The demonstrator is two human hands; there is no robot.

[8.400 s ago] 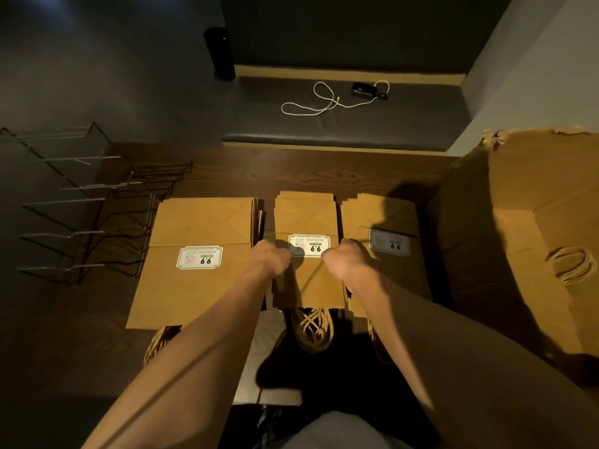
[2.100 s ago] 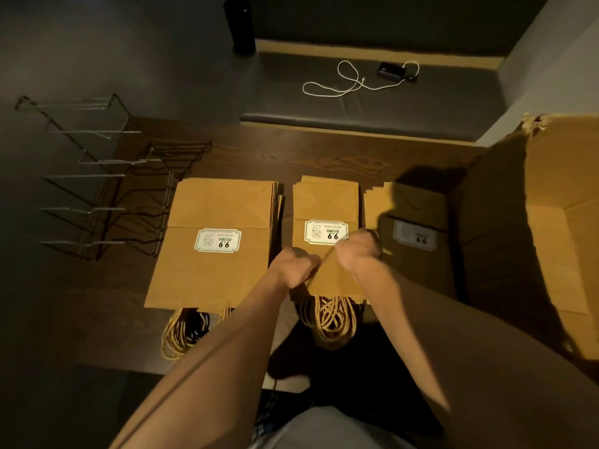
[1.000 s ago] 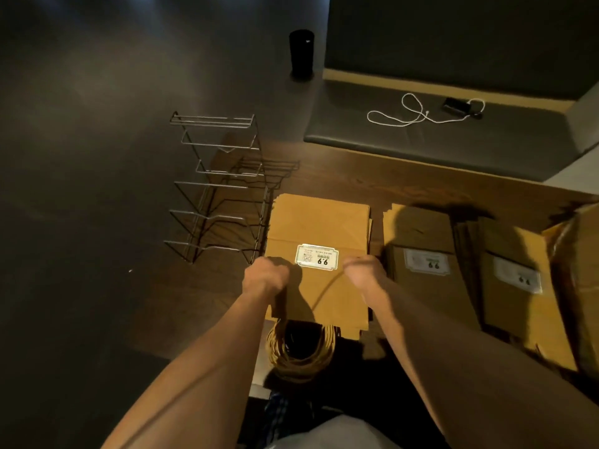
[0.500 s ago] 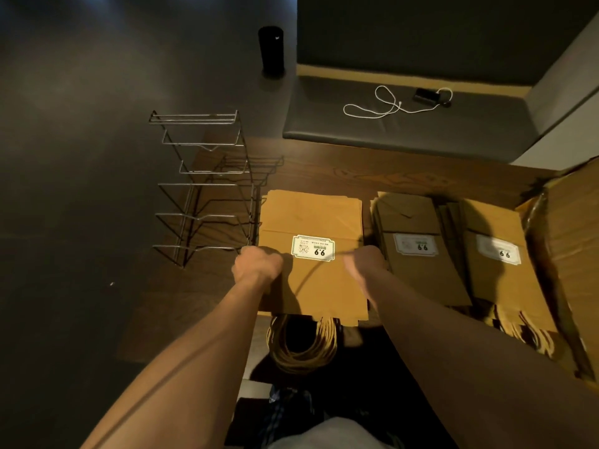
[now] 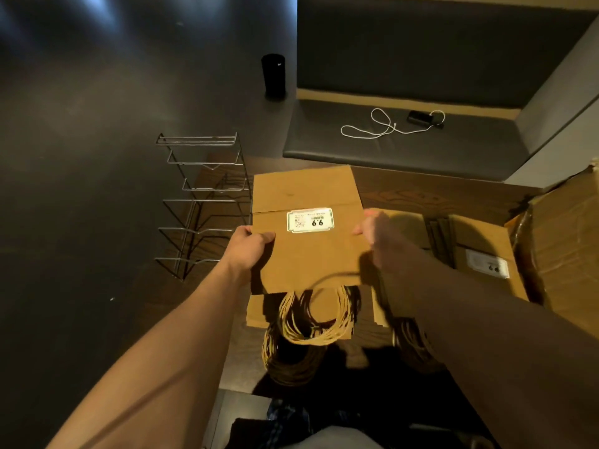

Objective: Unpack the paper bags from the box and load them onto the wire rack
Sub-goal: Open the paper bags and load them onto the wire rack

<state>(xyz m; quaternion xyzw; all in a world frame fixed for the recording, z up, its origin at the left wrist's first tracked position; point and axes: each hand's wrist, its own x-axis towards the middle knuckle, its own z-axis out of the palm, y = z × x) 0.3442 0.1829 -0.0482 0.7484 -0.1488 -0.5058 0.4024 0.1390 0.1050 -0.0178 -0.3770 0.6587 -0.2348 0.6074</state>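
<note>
Evidently both hands pinch one bundle of flat paper bags (image 5: 308,251) by its side edges, left hand (image 5: 251,246) and right hand (image 5: 372,233), lifted above the stack (image 5: 259,314) left on the wooden table (image 5: 421,196). Held only at the edges, the loose sheets could fan and slip, or the dangling twine handles (image 5: 312,322) could snag the wire rack (image 5: 201,205) just to the left.

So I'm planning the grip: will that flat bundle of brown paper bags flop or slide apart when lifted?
The flat bundle of brown paper bags looks fairly stiff: it spans left hand to right hand without sagging. Loose sheets could probably shear. The twine handles dangle and may snag.
</note>
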